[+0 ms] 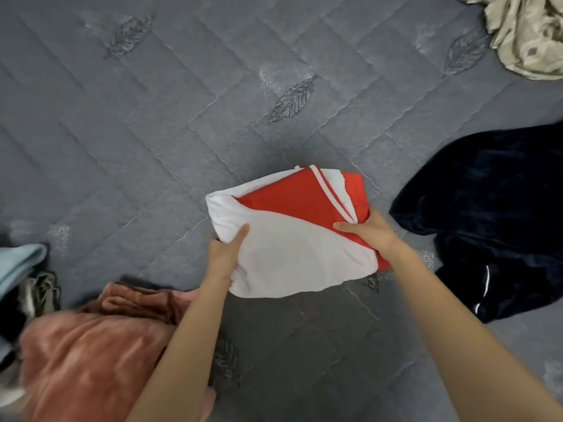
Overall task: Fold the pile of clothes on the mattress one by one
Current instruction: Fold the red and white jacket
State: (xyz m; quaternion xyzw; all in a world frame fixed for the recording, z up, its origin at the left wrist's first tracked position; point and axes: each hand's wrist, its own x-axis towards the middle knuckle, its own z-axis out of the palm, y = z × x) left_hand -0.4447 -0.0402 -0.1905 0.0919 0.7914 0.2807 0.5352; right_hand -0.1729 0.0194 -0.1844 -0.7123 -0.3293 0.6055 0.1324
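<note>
Now, obs. from head cam: we note a red-and-white garment (292,233), folded to a compact bundle, white panel facing us, red panel w/ white stripes on the far side. It sits over the middle of the grey quilted mattress (146,141). We cannot tell whether it rests on the surface or is lifted just off it.

Hands:
- L hand (225,254) grasps the bundle's left edge, thumb on top of the white cloth, fingers tucked under.
- R hand (368,229) grasps the right edge at the red/white boundary, thumb on top, fingers under & hidden.

Both forearms are bare and reach in from the bottom of the view.

Surroundings, as we read them:
- pink fleece garment (91,345), crumpled, lower left, beside the L forearm; blurred.
- light-blue cloth (18,263) at the left edge, w/ a darker item below it, too blurred to ID.
- dark navy garment (493,214), heaped at right, near the R hand but apart from it; thin white piping visible.
- beige patterned cloth (530,35), top right corner, well apart.
</note>
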